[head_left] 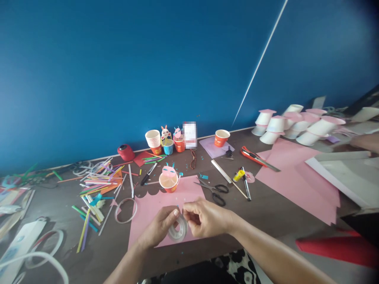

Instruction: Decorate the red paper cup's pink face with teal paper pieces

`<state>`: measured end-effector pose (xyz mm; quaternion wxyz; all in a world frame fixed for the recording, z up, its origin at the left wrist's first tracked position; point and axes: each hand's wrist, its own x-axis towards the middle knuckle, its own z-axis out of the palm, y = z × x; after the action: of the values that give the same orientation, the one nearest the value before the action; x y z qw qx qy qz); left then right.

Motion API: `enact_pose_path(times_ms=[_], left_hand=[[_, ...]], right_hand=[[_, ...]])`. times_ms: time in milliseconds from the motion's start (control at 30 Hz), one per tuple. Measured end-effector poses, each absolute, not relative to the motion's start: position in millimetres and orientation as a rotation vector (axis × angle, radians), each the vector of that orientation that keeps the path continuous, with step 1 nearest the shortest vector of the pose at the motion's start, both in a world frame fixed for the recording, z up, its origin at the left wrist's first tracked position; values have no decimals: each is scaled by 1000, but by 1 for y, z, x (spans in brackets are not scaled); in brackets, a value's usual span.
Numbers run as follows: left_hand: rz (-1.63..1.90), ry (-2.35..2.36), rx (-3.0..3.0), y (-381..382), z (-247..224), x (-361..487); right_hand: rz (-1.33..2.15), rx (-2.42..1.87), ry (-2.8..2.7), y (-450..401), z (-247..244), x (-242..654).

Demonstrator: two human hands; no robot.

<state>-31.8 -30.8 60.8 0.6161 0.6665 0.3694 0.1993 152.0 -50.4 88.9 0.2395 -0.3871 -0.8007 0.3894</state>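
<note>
My left hand point(162, 225) is closed on a small roll of clear tape point(181, 233), its thumb on the upper edge. Beside the roll, my right hand point(207, 217) has thumb and forefinger pinched together; what lies between the fingertips is too small to make out. Both hands are over a sheet of pink paper point(145, 221) with a scalloped cut edge. On the far part of that sheet stands a paper cup point(169, 184) with a pink animal face on its rim. Black-handled scissors point(217, 191) lie right of the sheet, blades partly over it.
Coloured strips point(102, 179) and a tape ring point(126, 210) are at the left. Stacked cups point(152, 139) stand by the wall. A red utility knife point(257, 157), more pink paper point(291, 177) and white paper-cup pieces point(274, 128) are at the right, near another person's blurred arm point(363, 142).
</note>
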Motion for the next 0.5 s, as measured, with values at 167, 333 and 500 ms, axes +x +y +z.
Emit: enact_pose_path(times_ms=[167,333,500], left_hand=[[477,855,1483,-31,57,-31],[540,950,1353,-32,54,-32],[635,988,1034,-31,40,-28]], right_hand=[[1187,-1053,-2117,-54,87,153],[1242,-1056,-2049,-58,85,154],[1258,-1037,-2015,-60,86,154]])
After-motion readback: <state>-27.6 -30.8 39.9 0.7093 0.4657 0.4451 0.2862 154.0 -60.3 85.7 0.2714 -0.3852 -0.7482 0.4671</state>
